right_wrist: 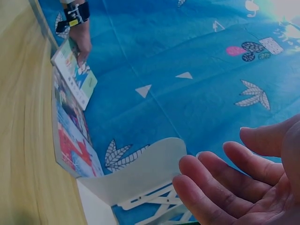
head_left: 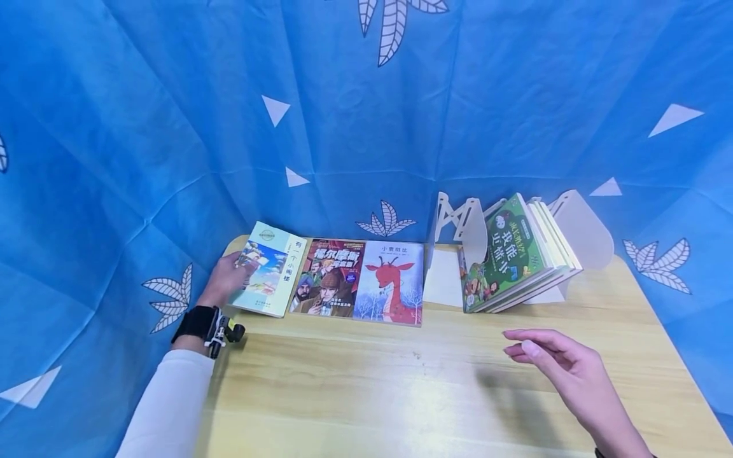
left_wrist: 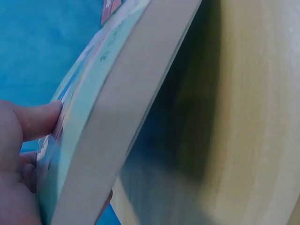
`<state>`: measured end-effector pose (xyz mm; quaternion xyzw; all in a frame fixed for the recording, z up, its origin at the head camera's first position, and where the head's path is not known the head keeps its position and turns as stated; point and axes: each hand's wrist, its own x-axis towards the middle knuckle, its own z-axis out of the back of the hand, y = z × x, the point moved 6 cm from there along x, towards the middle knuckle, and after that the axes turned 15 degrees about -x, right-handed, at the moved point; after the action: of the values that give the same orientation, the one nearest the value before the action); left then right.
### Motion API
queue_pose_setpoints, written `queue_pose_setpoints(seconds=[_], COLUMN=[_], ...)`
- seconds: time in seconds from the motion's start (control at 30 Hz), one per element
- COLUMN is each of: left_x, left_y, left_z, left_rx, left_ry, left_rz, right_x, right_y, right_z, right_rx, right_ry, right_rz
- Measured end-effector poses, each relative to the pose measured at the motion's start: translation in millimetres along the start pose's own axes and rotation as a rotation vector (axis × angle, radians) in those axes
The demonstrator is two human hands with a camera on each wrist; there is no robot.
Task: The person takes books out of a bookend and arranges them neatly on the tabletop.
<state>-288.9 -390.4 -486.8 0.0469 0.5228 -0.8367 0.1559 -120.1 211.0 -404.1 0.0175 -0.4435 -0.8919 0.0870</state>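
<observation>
My left hand (head_left: 230, 280) grips the left edge of a pale green book (head_left: 291, 280) with a cloud picture on its cover. In the left wrist view the thumb (left_wrist: 41, 119) presses on the cover, and the thick page block (left_wrist: 101, 126) is tilted over the wood with a dark shadow below. Beside it lie a dark comic-style book (head_left: 329, 286) and a white-and-blue book with a red deer (head_left: 395, 286). My right hand (head_left: 564, 366) hovers over the table at the right, holding nothing, its fingers loosely bent.
A white expandable bookend rack (head_left: 474, 235) stands at the back right. Several books lean in it, a green book (head_left: 504, 254) foremost. A blue patterned cloth (head_left: 355, 127) hangs behind the wooden table (head_left: 343, 381).
</observation>
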Motion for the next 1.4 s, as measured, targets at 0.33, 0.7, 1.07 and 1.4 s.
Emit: queue_pose_setpoints(seconds=[0.33,0.7,1.07,1.4], left_x=[10.7,12.5,10.7,10.3], left_y=[0.6,6.7,0.7,3.1], left_z=[-9.5,-15.9,-18.6,-16.8], left_rx=[0.012,0.089,0.163,0.281], left_ry=[0.023,-0.022,-0.095,-0.148], left_rz=[-0.034,-0.019,-0.016,-0.068], right_x=[2.2,4.0,16.5,39.2], right_y=[-0.8,-5.0,-29.4,-59.5], right_z=[4.6,13.5,27.5,31.8], right_rx=[-0.031,-0.069,-0.122,-0.262], right_ry=[-0.017,-0.037,-0.121,-0.102], right_rz=[0.001,-0.044,-0.114,-0.186])
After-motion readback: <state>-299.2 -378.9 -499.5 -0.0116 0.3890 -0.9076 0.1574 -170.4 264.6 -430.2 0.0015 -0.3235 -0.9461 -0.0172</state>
